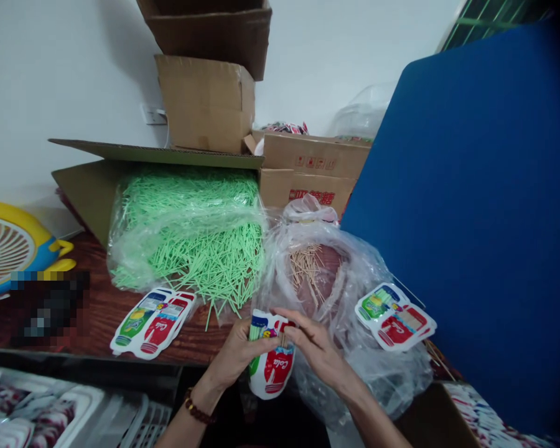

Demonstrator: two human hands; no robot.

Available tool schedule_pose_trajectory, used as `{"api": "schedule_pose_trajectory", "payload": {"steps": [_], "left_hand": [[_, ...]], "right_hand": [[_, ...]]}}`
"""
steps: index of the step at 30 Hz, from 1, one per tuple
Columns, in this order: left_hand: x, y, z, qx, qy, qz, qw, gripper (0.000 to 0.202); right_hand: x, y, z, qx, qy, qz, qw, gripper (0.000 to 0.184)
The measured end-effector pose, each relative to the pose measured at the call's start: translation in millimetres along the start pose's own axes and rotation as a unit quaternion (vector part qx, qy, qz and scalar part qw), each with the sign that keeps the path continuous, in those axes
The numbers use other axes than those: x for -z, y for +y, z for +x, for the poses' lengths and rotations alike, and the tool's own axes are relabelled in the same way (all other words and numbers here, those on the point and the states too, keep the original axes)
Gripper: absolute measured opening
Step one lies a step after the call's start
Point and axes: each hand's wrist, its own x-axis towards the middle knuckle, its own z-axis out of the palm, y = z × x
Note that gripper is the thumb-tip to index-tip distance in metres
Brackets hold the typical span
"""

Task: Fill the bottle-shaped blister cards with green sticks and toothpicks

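A bottle-shaped printed packet (271,373), red with "Cola" and green beside it, is held upright in front of me. My left hand (240,348) grips its left edge, thumb across the front. My right hand (315,348) pinches its upper right side, where a few brown sticks show by the thumb. Green sticks show at its upper left. Beyond my hands, a clear plastic bag (364,249) lies open with thin brown sticks (307,267) inside. A heap of light green sticks (214,249) spills from a bag in a cardboard box.
Similar packets lie in a stack (154,323) at left and another stack (396,316) at right. A blue panel (466,205) stands on the right. Cardboard boxes (205,102) are piled behind. A yellow-and-blue fan (14,242) sits far left, above a white bin (81,404) of packets.
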Motion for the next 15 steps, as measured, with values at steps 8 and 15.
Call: {"api": "schedule_pose_trajectory", "payload": {"steps": [8, 15], "left_hand": [[0.4, 0, 1, -0.012, 0.023, -0.022, 0.999, 0.017], [3.3, 1, -1, 0.026, 0.06, -0.048, 0.997, 0.033]], "right_hand": [[-15, 21, -2, -0.091, 0.004, 0.235, 0.968, 0.037], [-21, 29, -1, -0.094, 0.054, 0.253, 0.961, 0.034]]}}
